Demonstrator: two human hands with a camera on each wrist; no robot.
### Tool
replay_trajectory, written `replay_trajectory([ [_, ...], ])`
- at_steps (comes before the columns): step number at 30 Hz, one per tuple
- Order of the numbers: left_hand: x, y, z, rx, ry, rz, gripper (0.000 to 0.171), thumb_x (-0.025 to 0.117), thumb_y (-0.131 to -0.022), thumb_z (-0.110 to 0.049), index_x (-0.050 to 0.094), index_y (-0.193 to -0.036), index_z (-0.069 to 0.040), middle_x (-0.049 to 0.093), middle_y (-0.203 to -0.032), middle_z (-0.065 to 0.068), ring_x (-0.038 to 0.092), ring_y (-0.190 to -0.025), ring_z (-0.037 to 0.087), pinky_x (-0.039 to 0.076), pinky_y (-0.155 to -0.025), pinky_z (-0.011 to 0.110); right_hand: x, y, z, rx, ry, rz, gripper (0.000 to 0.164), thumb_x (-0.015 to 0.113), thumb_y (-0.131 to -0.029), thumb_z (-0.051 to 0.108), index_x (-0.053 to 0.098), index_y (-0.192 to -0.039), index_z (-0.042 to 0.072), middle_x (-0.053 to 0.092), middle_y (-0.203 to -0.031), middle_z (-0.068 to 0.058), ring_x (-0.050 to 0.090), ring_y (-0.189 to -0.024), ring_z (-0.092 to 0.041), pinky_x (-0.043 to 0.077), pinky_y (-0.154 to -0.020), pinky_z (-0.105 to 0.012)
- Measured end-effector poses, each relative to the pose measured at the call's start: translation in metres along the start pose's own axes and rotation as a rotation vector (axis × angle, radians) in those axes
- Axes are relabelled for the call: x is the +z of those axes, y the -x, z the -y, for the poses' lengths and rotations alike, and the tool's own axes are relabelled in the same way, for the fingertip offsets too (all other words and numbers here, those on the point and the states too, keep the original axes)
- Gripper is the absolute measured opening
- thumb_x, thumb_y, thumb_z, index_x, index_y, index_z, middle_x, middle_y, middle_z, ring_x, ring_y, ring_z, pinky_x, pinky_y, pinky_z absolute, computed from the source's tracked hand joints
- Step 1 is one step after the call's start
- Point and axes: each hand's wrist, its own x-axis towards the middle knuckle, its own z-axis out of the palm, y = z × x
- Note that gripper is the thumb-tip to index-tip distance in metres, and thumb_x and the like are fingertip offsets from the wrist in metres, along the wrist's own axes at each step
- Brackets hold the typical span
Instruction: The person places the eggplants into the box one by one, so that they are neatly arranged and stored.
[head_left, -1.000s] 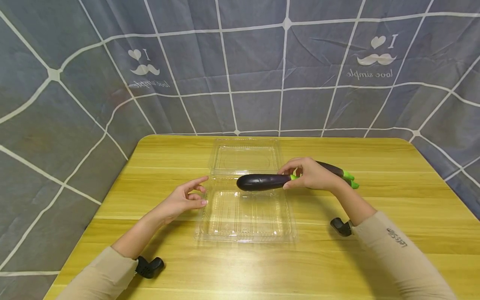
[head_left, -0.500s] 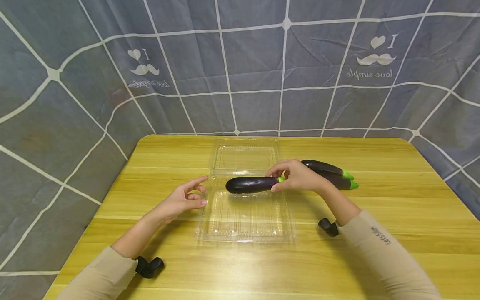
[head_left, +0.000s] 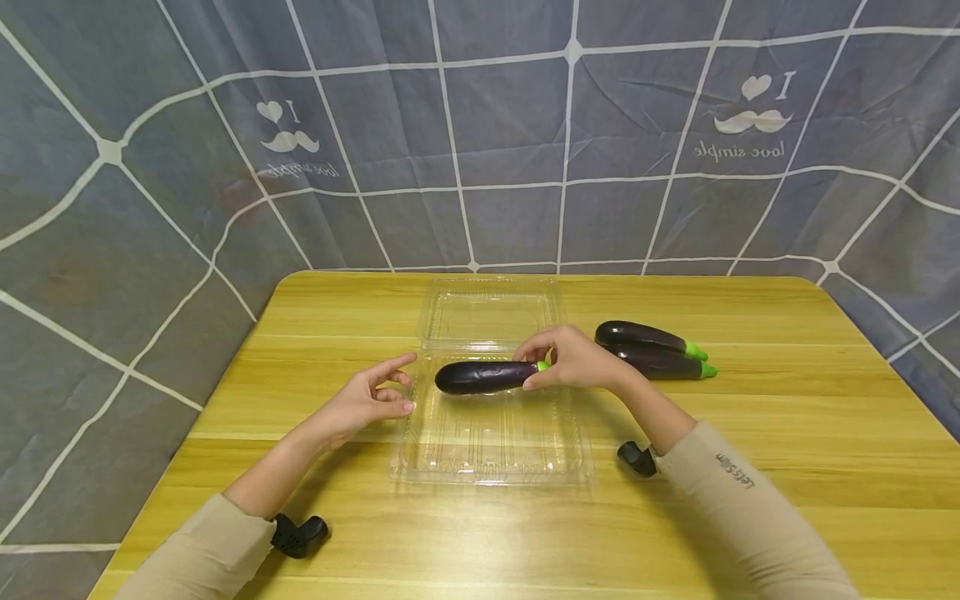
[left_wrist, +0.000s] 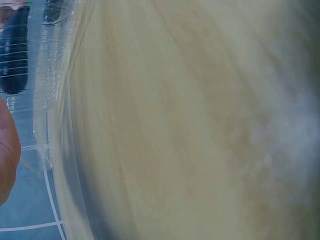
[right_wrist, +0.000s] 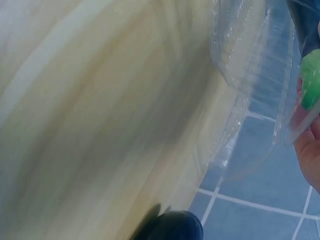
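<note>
My right hand [head_left: 573, 358] pinches a dark purple eggplant [head_left: 483, 377] near its green stem end. The eggplant lies crosswise over the bottom tray of a clear plastic clamshell box [head_left: 491, 478], toward its hinge side. In the right wrist view the eggplant's green cap [right_wrist: 311, 77] shows beside the fingers, seen past the clear plastic wall. At the box's left rim is my left hand [head_left: 367, 396], its fingers loosely bent and holding nothing. Only a piece of the left hand [left_wrist: 7, 152] appears in the left wrist view.
Two more eggplants lie side by side on the wooden table [head_left: 750, 467] right of the box, a rear one [head_left: 641, 335] and a front one [head_left: 663, 363]. The box's lid [head_left: 491, 317] lies folded back. A grey checked curtain [head_left: 510, 125] hangs behind the table.
My right hand has carried the eggplant leftward and slightly nearer, over the box's tray. The two other eggplants have come into fuller view. My left hand has stayed put.
</note>
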Motion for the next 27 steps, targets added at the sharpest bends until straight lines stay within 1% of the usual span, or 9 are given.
replay_trajectory([
  [7,0.0,0.0,0.0,-0.001,-0.001,0.0,0.078,0.068,-0.083,-0.002,0.023,-0.147,-0.003,0.038,-0.116,0.014,0.054,-0.078,0.009,0.047,-0.069,0.019,0.007,-0.002,0.002,-0.013,0.01,-0.021,0.029,0.079,-0.074,0.017,0.07,-0.1,0.009,0.063,-0.092,0.001,0.053,-0.081,-0.015,0.046,-0.066,-0.03],
  [16,0.001,0.0,-0.001,0.001,-0.013,-0.003,0.078,0.068,-0.083,-0.003,0.023,-0.147,-0.003,0.038,-0.118,0.016,0.054,-0.079,0.009,0.046,-0.068,0.019,0.017,-0.003,0.006,-0.033,0.113,-0.064,0.03,0.082,-0.07,0.013,0.071,-0.098,0.009,0.062,-0.087,0.002,0.053,-0.081,-0.015,0.049,-0.066,-0.026],
  [21,0.0,0.0,0.0,-0.001,-0.011,0.003,0.078,0.068,-0.083,-0.003,0.023,-0.147,-0.003,0.037,-0.119,0.018,0.054,-0.079,0.009,0.046,-0.069,0.02,0.022,-0.002,0.005,-0.033,0.122,-0.063,0.031,0.081,-0.072,0.015,0.071,-0.1,0.008,0.063,-0.09,0.002,0.054,-0.082,-0.014,0.049,-0.067,-0.025],
  [27,0.0,0.0,0.002,0.01,-0.003,0.008,0.079,0.068,-0.083,-0.004,0.022,-0.147,-0.003,0.037,-0.118,0.016,0.054,-0.079,0.009,0.047,-0.07,0.02,0.028,0.0,0.003,-0.026,0.152,-0.071,0.033,0.08,-0.073,0.019,0.07,-0.103,0.008,0.063,-0.09,0.003,0.055,-0.081,-0.013,0.049,-0.067,-0.024],
])
